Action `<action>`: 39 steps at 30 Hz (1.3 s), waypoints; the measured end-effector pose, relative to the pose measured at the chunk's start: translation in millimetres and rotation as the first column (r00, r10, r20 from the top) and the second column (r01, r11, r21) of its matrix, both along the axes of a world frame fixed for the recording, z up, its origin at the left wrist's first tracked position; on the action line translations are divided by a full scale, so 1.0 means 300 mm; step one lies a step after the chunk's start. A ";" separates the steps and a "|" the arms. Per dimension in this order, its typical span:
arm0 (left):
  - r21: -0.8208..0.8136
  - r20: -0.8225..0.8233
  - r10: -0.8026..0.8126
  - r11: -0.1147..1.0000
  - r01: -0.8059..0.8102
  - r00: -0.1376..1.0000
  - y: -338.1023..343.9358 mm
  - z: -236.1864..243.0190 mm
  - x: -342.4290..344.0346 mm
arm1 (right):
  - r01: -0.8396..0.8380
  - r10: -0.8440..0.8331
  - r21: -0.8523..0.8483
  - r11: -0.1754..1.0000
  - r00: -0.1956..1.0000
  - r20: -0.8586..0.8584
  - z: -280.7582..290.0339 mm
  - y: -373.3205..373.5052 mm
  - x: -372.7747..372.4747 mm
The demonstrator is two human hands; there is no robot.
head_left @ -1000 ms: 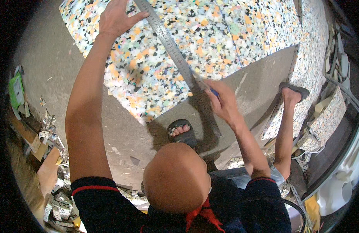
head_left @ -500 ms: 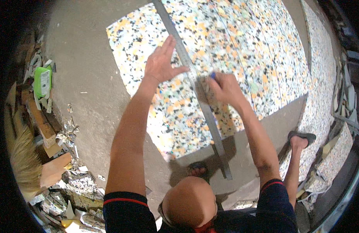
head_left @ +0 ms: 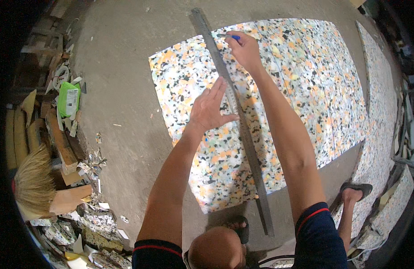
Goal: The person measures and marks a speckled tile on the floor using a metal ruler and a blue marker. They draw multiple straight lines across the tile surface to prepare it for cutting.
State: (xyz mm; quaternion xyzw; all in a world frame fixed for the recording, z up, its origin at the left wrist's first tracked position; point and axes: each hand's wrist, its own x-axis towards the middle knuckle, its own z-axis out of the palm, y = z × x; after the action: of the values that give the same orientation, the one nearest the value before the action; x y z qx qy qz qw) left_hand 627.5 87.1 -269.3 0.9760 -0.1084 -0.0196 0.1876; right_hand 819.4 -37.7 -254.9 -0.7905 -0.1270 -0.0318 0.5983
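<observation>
A metal straightedge lies slantwise across a speckled sheet of bonded foam, running past the sheet's near and far edges. My left hand presses flat on the sheet at the straightedge's left side, fingers stretched out. Its fingertips and thumb touch the bar. Close to the far end, my right hand pinches a blue pen, with the pen's tip pointing left at the bar's right edge. Thin dark lines cross the right part of the sheet.
More speckled foam sheet lies along the right, under a sandalled foot. Foam scraps, a straw broom and a green packet crowd the left side. My own foot is close to the sheet's near edge.
My right hand has slid far up along the straightedge with the pen. My left hand stays at about the same spot on the bar. The view has shifted, showing the bar's far end.
</observation>
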 end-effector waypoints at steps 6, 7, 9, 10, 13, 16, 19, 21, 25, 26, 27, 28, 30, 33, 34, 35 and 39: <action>-0.012 -0.084 0.031 0.999 -0.033 0.996 0.015 -0.004 0.001 | 0.031 -0.030 -0.023 0.999 0.999 0.022 -0.048 0.099 0.001; -0.013 -0.130 0.043 0.999 -0.045 0.991 0.016 0.004 0.001 | 0.022 -0.015 -0.115 0.993 0.998 0.056 -0.050 0.108 0.012; -0.043 -0.124 0.031 0.998 -0.037 0.992 -0.007 0.012 0.013 | 0.024 -0.016 -0.079 0.997 0.995 0.098 -0.094 0.096 0.072; -0.062 -0.122 0.020 0.998 -0.028 0.992 -0.023 0.015 0.020 | 0.029 -0.021 -0.066 0.997 0.993 0.119 -0.118 0.075 0.102; -0.004 -0.093 0.011 1.000 -0.011 0.996 -0.010 0.012 0.015 | -0.002 0.047 -0.232 0.973 0.981 0.186 -0.099 0.070 0.096; -0.034 0.061 -0.002 0.999 0.004 0.998 0.022 -0.029 -0.002 | -0.042 0.104 -0.371 0.928 0.983 0.150 -0.050 0.040 0.015; -0.090 0.039 -0.005 0.996 0.008 0.999 -0.016 -0.015 0.002 | -0.030 0.153 -0.453 0.891 0.959 0.237 -0.049 -0.085 -0.113; -0.084 0.073 -0.010 0.996 0.016 0.997 0.000 -0.014 0.002 | -0.123 0.190 -0.438 0.890 0.975 0.113 -0.019 -0.181 -0.284; 0.029 0.162 -0.054 0.998 0.050 0.985 -0.001 -0.084 0.015 | -0.196 0.191 -0.445 0.874 0.980 -0.057 0.093 -0.430 -0.714; 0.041 0.199 -0.066 0.997 0.059 0.978 0.017 -0.134 0.019 | -0.213 0.186 -0.436 0.874 0.977 -0.106 0.106 -0.476 -0.813; 0.094 0.176 -0.066 0.994 0.050 0.982 0.015 -0.149 0.020 | -0.229 0.168 -0.441 0.868 0.970 -0.174 0.128 -0.533 -0.923; 0.079 0.247 -0.097 0.994 0.080 0.964 0.050 -0.164 0.026 | -0.251 0.159 -0.435 0.865 0.958 -0.237 0.152 -0.579 -1.038; 0.107 0.212 -0.083 0.992 0.062 0.974 0.006 -0.150 0.030 | -0.244 0.121 -0.497 0.833 0.956 -0.268 0.186 -0.718 -1.277; 0.115 0.170 -0.077 0.992 0.058 0.982 0.002 -0.116 0.043 | -0.209 0.037 -0.510 0.834 0.945 -0.326 0.271 -0.839 -1.519; 0.125 0.164 -0.070 0.991 0.049 0.984 0.013 -0.094 0.042 | -0.195 0.009 -0.499 0.844 0.937 -0.350 0.293 -0.860 -1.571; 0.125 0.159 -0.062 0.991 0.042 0.985 0.004 -0.079 0.041 | -0.151 -0.036 -0.479 0.865 0.933 -0.358 0.307 -0.885 -1.609; 0.204 0.211 -0.061 0.979 0.017 0.976 0.014 0.018 0.032 | -0.011 -0.196 -0.531 0.848 0.923 -0.332 0.207 -0.884 -1.694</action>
State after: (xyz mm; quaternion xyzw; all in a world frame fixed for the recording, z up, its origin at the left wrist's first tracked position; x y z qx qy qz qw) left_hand 637.1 91.2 -264.0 0.9840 -0.1450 0.0719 0.0745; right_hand 311.2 -302.8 -192.8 -0.9196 0.0245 0.1258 0.3714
